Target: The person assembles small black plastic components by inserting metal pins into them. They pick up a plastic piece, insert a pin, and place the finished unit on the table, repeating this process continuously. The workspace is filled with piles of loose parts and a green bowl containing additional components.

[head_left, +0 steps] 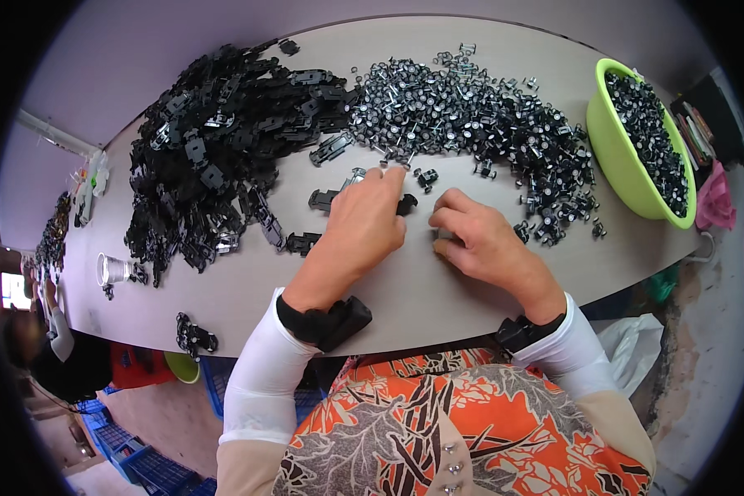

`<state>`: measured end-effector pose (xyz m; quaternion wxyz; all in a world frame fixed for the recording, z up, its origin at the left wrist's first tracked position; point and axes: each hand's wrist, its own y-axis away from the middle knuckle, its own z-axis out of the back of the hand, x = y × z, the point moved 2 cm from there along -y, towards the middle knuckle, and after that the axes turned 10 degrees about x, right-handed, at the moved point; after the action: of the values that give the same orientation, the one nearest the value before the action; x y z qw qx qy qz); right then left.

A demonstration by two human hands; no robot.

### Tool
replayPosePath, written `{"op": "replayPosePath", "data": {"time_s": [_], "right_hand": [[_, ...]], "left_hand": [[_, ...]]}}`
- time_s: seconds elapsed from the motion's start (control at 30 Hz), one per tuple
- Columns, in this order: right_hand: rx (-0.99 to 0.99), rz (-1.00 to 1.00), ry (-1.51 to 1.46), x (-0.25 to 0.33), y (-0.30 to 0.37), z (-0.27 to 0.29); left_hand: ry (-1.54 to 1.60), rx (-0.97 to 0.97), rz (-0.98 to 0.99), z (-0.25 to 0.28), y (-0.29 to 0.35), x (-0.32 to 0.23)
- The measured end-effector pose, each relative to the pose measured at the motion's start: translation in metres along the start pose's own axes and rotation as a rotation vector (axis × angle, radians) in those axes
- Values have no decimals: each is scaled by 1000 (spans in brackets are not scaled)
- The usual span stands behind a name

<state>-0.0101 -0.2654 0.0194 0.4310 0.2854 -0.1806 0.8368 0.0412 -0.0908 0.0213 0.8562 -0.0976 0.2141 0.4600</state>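
Observation:
My left hand (364,217) is over the middle of the table, back upward, with its fingers bent down at the near edge of the wheel pile. Its fingertips are hidden. A black toy car chassis (321,200) shows beside it on the left, and a small dark piece (407,204) pokes out on its right. My right hand (481,240) rests to the right, its fingers curled toward the thumb; whatever they pinch is too small to make out. Between and beyond the hands lies a loose pair of wheels on an axle (426,178).
A big heap of black chassis (211,149) covers the back left, touching a spread of small wheel-and-axle sets (438,103). A lime-green basin (628,178) full of wheel sets stands right. A clear plastic cup (114,269) and black assembled pieces (194,334) are left. Another person (62,343) sits far left.

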Motion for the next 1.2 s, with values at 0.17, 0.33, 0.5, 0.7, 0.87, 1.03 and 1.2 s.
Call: {"op": "replayPosePath", "data": {"time_s": [0.17, 0.33, 0.5, 0.7, 0.87, 1.03, 1.2], "right_hand": [[-121, 19, -163, 6, 2, 6], [-228, 152, -257, 17, 1, 1], [-262, 163, -225, 15, 1, -2], [-286, 210, -97, 18, 0, 1], [-294, 210, -49, 19, 4, 2], [-283, 262, -19, 21, 6, 3], [-229, 226, 5, 31, 2, -3]], "left_hand": [[869, 203, 155, -5, 9, 10], [1695, 281, 180, -12, 13, 17], [1729, 330, 171, -22, 15, 7], [1712, 436, 186, -24, 20, 2], [1792, 361, 196, -29, 23, 1], [1834, 385, 121, -32, 26, -1], [1627, 404, 129, -25, 27, 2]]}}
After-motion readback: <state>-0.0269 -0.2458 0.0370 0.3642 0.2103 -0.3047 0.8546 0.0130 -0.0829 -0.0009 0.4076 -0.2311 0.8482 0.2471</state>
